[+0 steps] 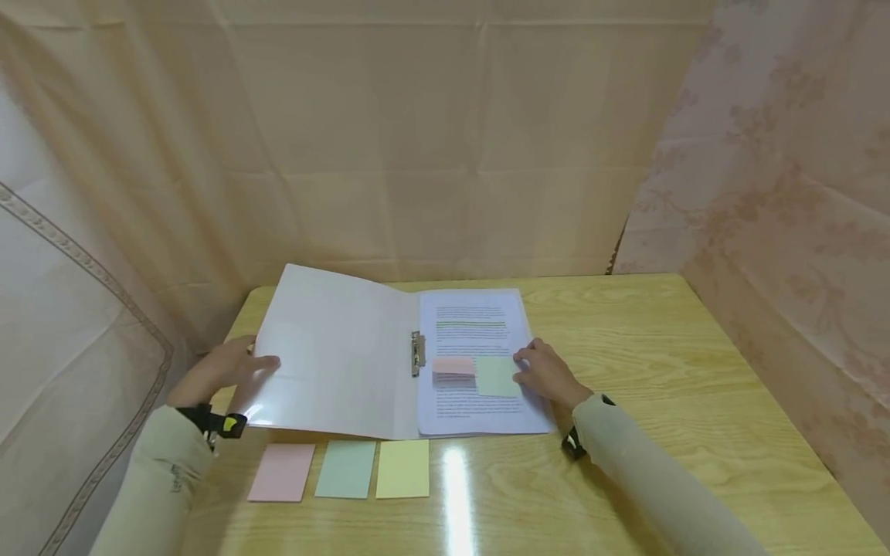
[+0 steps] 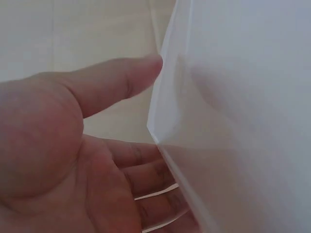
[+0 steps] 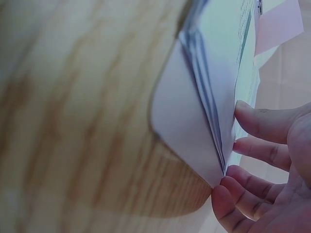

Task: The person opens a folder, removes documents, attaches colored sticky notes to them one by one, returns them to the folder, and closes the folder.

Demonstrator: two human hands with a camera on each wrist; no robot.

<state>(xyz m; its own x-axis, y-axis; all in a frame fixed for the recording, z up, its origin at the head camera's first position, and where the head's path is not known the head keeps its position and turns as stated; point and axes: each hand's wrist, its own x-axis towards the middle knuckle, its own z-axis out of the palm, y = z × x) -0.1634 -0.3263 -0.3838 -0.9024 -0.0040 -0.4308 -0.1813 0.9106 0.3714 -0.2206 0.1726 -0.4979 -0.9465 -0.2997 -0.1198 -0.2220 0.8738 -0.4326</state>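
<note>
An open white folder [image 1: 327, 347] lies on the table, its left cover tilted up slightly. My left hand [image 1: 232, 363] holds the outer edge of that cover, thumb on the inner face and fingers behind it. Printed pages [image 1: 466, 421] sit in the right half beside a metal clip [image 1: 417, 354]. On the top page are a pink sticky note [image 1: 453, 366], its lower edge lifted, and a green sticky note [image 1: 497, 377]. My right hand [image 1: 549, 374] holds the right edge of the pages next to the green note. In the right wrist view, its fingertips [image 3: 238, 104] meet the fanned sheet edges.
In front of the folder, a pink pad [image 1: 281, 472], a green pad [image 1: 345, 469] and a yellow pad [image 1: 403, 469] lie in a row on the wooden table [image 1: 667, 363]. Curtains [image 1: 417, 154] hang behind and at both sides.
</note>
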